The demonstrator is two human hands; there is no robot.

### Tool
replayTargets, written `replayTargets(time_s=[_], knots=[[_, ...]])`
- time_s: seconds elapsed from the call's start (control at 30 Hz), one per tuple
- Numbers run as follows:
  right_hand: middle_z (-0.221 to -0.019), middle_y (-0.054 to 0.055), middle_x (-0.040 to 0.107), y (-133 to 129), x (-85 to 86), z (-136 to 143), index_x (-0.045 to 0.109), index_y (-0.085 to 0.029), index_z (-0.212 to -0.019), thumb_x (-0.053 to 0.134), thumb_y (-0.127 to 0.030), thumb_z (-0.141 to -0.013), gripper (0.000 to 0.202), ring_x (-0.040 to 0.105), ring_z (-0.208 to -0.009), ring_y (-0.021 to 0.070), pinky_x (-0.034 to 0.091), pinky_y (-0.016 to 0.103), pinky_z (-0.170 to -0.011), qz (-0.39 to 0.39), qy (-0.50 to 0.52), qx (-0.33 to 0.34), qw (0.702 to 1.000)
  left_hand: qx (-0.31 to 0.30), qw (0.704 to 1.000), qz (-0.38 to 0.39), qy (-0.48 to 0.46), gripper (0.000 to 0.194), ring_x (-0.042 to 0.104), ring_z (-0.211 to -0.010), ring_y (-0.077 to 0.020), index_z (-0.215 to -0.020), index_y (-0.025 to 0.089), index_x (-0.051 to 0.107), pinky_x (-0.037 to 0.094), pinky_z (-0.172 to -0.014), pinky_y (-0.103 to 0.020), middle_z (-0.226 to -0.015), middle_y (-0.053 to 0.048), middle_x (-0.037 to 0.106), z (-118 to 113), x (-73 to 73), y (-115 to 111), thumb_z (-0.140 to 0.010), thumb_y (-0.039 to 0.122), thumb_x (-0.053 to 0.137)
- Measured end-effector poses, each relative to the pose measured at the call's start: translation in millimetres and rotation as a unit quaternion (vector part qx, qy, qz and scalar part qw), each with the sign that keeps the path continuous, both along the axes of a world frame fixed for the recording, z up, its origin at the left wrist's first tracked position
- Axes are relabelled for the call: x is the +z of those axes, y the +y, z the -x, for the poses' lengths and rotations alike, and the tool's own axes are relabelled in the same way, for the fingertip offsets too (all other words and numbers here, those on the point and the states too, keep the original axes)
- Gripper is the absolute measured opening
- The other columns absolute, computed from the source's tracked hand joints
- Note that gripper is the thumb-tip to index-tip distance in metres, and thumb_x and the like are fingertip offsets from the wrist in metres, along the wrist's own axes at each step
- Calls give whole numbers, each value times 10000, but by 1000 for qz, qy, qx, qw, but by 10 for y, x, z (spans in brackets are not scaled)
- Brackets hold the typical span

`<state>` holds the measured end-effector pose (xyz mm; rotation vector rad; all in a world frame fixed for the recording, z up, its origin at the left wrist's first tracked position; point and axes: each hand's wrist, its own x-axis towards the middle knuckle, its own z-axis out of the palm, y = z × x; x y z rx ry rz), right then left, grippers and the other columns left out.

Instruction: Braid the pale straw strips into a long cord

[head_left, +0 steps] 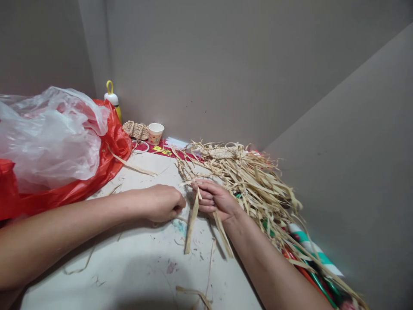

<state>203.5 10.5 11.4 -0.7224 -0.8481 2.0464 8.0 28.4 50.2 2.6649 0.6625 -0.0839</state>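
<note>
A: Two flat strips (pixel 192 228) hung from your right hand (pixel 222 202), its fingers folded narrow around them. And your other side?

B: Your left hand (pixel 166 202) was just beside it, over the counter (pixel 106 258), with its fingers curled under; I couldn't tell whether they pinched a strand.

A: Past your right fingers, a knotty, twisted length (pixel 185 170) ran toward the straw bundle (pixel 258 172). What did that ask of you?

B: A steady pinch, I judged, close to where the strips met the twisted part, so that no slack crept into it. Your loose ends hung apart, which probably made each easier to pick out.

A: And the bundle along your right forearm?

B: It lay near enough for stray ends to snag, so keeping the strips toward your own side seemed wise. They looked dry; a smooth, even pull likely suited them better than a sharp tug.
</note>
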Motion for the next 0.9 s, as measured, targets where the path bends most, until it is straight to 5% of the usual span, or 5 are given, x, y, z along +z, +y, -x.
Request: replayTargets(time_s=[0.13,0.27,0.43,0.67,0.9], knots=[[-482,-105,245,0,0,-3,486,-139,-722,564,-185,-812,128,108,-376,14,183,77,-302,-2,-14,3,1000,101,988,-45,110,204,535,-558,-167,-739,152,681,334,-508,-260,-695,-95,656,143,260,129,-723,254,505],[-481,-103,251,0,-8,8,477,-143,-707,563,-190,-816,147,112,-372,14,182,82,-300,5,-16,24,1000,163,969,-100,154,280,583,-645,-201,-795,142,694,379,-565,-274,-739,-120,663,254,360,251,-705,359,543],[-478,-103,252,-2,-31,7,492,-139,-711,578,-201,-814,148,118,-368,11,179,83,-298,9,-26,29,999,138,983,-91,85,266,588,-705,-186,-892,204,685,379,-596,-256,-836,-76,682,203,247,270,-680,287,548],[-472,-103,248,-8,-23,18,490,-140,-703,577,-200,-817,155,113,-371,11,171,88,-304,12,-46,20,999,99,994,-23,51,167,511,-560,-124,-668,187,666,317,-519,-228,-664,-33,656,134,22,251,-643,130,511],[-465,-103,265,-13,-20,41,532,-133,-732,604,-223,-804,136,120,-374,13,152,92,-309,9,-66,19,998,163,974,132,-89,76,483,-474,-95,-619,164,597,328,-474,-203,-533,13,582,229,95,456,-652,164,529]])
